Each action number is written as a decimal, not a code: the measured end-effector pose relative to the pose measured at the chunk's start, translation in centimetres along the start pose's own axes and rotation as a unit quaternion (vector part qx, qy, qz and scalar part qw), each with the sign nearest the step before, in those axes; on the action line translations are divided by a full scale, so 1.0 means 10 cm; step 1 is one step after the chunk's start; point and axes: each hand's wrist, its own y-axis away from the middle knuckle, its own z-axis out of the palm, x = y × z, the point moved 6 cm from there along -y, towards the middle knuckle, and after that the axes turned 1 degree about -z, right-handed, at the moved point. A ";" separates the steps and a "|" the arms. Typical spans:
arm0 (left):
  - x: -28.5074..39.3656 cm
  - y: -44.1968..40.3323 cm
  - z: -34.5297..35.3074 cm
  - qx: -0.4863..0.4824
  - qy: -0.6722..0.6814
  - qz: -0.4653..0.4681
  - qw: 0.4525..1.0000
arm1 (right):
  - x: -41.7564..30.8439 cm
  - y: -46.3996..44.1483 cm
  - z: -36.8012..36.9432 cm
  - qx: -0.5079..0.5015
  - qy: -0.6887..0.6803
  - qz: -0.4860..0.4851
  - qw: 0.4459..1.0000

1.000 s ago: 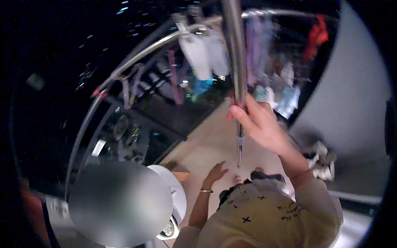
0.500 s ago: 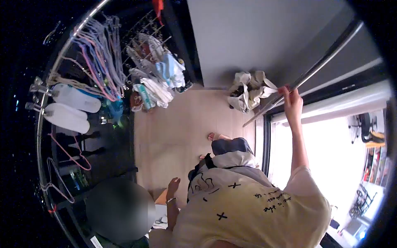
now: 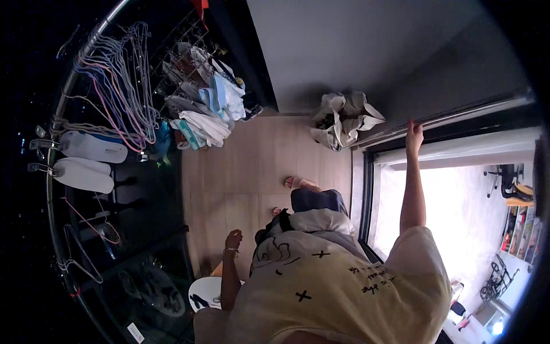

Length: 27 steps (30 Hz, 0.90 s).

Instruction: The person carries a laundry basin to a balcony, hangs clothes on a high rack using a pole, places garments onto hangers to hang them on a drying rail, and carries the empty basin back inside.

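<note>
My right hand (image 3: 414, 139) is raised at the right, its fingers wrapped round a long metal pole (image 3: 464, 114). The pole lies close along the grey wall (image 3: 401, 51), above the doorway. My left hand (image 3: 234, 239) hangs low beside my body, a band on its wrist. Its fingers are loosely curved and nothing shows in them. Below it is a round white stool or small table (image 3: 200, 285) with dark objects on top. A crumpled pale fabric bag (image 3: 344, 120) stands on the floor against the wall.
A curved metal rail (image 3: 62, 109) at the left carries several hangers (image 3: 117, 86) and two white shoes or insoles (image 3: 86, 172) in clips. A clip rack of laundry (image 3: 200, 123) hangs at the back. A bright doorway (image 3: 441, 212) opens at the right.
The pole has moved from a slanting position away from the wall to lie close along it, my right hand still holding it. My view has shifted slightly, and the left hand is a little lower.
</note>
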 end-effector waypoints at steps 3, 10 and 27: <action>-0.22 0.05 0.08 -0.032 0.083 -0.024 0.996 | 0.62 -0.18 0.42 -0.053 0.057 0.031 0.997; -0.98 0.03 0.34 -0.113 0.169 -0.199 0.959 | 1.24 -0.38 0.96 -0.105 -0.066 0.111 0.986; -0.51 0.28 0.82 0.083 0.149 -0.051 0.984 | 2.29 -1.38 1.28 -0.138 0.044 0.021 0.989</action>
